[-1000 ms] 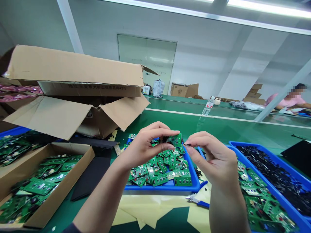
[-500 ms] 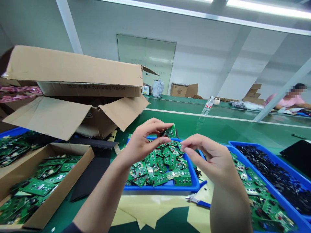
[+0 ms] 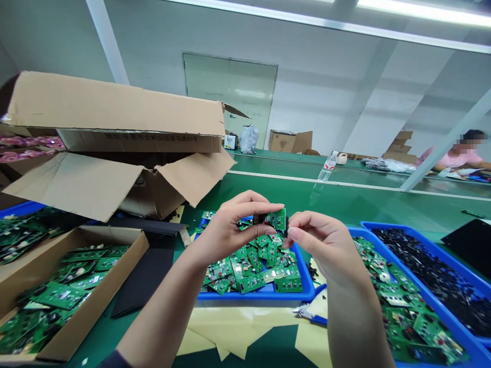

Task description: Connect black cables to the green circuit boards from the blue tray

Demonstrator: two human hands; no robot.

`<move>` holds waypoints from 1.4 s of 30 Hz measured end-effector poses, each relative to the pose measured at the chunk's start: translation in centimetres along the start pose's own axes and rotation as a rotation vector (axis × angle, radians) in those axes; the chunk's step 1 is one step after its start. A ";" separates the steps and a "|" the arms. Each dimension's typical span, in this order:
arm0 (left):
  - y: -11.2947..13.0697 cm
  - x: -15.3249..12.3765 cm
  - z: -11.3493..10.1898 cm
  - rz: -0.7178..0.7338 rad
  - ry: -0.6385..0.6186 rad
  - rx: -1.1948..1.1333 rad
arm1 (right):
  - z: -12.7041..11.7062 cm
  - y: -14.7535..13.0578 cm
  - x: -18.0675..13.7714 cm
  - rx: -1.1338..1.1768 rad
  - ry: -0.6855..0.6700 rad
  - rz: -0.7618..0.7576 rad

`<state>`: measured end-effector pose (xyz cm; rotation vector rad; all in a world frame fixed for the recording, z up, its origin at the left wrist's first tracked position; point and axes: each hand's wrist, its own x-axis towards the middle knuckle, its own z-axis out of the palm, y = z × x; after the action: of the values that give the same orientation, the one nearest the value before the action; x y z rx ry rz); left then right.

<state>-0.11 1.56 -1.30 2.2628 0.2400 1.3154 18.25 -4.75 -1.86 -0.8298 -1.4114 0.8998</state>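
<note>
My left hand is closed on a small green circuit board, gripping it between thumb and fingers above a blue tray of similar boards. A small black part sits against the right edge of the held board. Thumb and forefinger of my right hand pinch this part; its exact kind is too small to make out. Below, blue-handled cutters lie on yellow paper.
At right stand a second blue tray with circuit boards and one of small black parts. A cardboard box of boards is at left, with large cartons behind. A water bottle stands farther back; a person sits far right.
The board in my left hand has moved slightly right and down. My right hand has come in to the left, so its fingertips now meet the board's edge with the black part.
</note>
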 end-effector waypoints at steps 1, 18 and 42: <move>0.0 0.0 0.0 -0.006 0.000 0.003 | 0.0 0.0 0.0 0.015 0.002 0.012; 0.3 0.0 0.2 -0.282 -0.060 -0.073 | 0.6 0.9 -0.2 -0.351 0.217 -0.156; 1.2 0.7 0.5 -0.586 -0.163 -0.366 | 0.2 1.0 0.2 -0.311 0.129 -0.044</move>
<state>0.57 0.62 -0.41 1.7847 0.5119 0.7879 18.03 -4.17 -2.67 -1.0660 -1.4701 0.5893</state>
